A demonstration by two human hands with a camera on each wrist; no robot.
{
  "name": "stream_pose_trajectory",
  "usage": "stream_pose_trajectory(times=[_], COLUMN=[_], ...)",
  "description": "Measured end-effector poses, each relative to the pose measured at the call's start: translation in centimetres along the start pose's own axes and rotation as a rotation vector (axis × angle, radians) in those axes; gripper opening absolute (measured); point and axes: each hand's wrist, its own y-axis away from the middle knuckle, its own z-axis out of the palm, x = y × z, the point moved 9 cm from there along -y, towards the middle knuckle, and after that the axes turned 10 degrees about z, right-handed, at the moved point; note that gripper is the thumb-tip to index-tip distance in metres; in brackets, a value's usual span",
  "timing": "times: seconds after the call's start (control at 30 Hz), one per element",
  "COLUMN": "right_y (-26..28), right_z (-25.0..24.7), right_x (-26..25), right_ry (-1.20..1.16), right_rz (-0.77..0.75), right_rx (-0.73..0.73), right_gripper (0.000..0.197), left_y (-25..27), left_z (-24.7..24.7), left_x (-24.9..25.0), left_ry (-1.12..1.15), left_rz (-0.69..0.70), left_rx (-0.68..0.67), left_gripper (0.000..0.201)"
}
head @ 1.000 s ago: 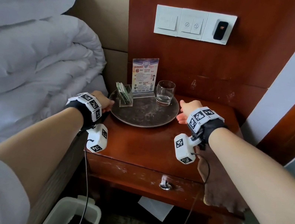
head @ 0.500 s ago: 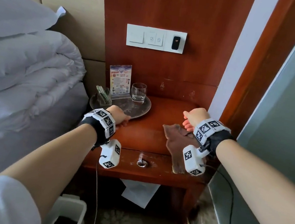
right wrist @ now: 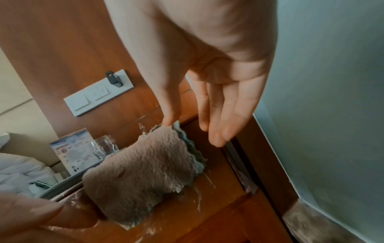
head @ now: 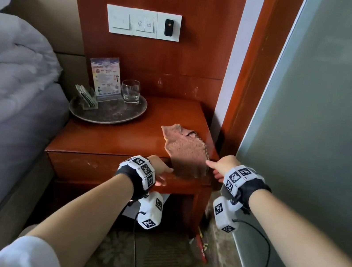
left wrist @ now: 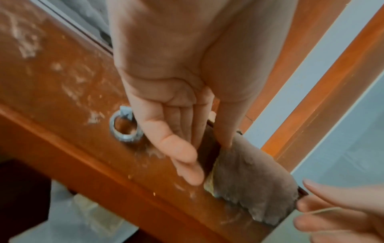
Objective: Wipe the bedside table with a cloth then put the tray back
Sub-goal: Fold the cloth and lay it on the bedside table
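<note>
A brown cloth (head: 185,151) lies on the front right part of the red-brown bedside table (head: 108,140), one end hanging over the front edge. My left hand (head: 163,174) is at the cloth's left side with straight fingers along the drawer front, its thumb touching the cloth (left wrist: 249,180). My right hand (head: 213,170) is at the cloth's right edge. In the right wrist view only its thumb tip touches a corner of the cloth (right wrist: 145,172), the other fingers straight and apart. The round metal tray (head: 107,121) sits at the back left.
On the tray stand a glass (head: 131,91), a sign card (head: 106,78) and a packet holder (head: 85,97). A ring pull (left wrist: 124,129) hangs on the drawer. A bed (head: 4,81) adjoins on the left, a frosted panel (head: 321,134) on the right. A switch plate (head: 142,22) is above.
Both hands have left the tray's sides and come back to the table's front edge, to the cloth. The head view has pulled back and turned right.
</note>
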Motion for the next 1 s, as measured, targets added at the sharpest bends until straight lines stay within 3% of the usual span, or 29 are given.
stream_pose_trajectory(times=[0.03, 0.17, 0.33, 0.43, 0.5, 0.7, 0.8, 0.83, 1.0], right_y=[-0.2, -0.4, 0.8, 1.3, 1.7, 2.3, 1.5, 1.4, 0.1], right_z=[0.4, 2.1, 2.0, 1.6, 0.9, -2.7, -4.3, -4.9, -7.1], right_x=[0.3, 0.9, -0.5, -1.6, -2.8, -10.2, -14.3, -15.6, -21.5], right_ry=[-0.034, -0.136, 0.03, -0.064, -0.173, -0.365, -0.404, -0.404, -0.441], right_rz=[0.004, 0.014, -0.005, 0.01, 0.027, -0.106, -0.135, -0.133, -0.13], right_rx=[-0.017, -0.111, -0.103, -0.147, -0.182, -0.195, -0.168, -0.144, -0.11], right_gripper=[0.052, 0.051, 0.045, 0.021, 0.016, 0.008, 0.041, 0.043, 0.026], left_y=[-0.2, -0.7, -0.6, 0.1, 0.4, -0.1, -1.4, -2.0, -4.5], left_z=[0.7, 1.8, 1.1, 0.3, -0.8, -6.5, -9.1, -9.9, -14.0], left_x=[0.0, 0.3, 0.8, 1.6, 3.0, 9.4, 12.3, 13.2, 18.0], left_ry=[0.005, 0.01, 0.062, 0.082, 0.131, 0.246, 0.265, 0.27, 0.262], left_rz=[0.022, 0.085, 0.054, 0.006, 0.019, 0.119, 0.131, 0.128, 0.133], left_rx=[-0.005, 0.002, -0.029, -0.068, -0.062, 0.106, 0.127, 0.125, 0.144], left_gripper=[0.009, 0.021, 0.019, 0.018, 0.017, 0.023, 0.022, 0.02, 0.021])
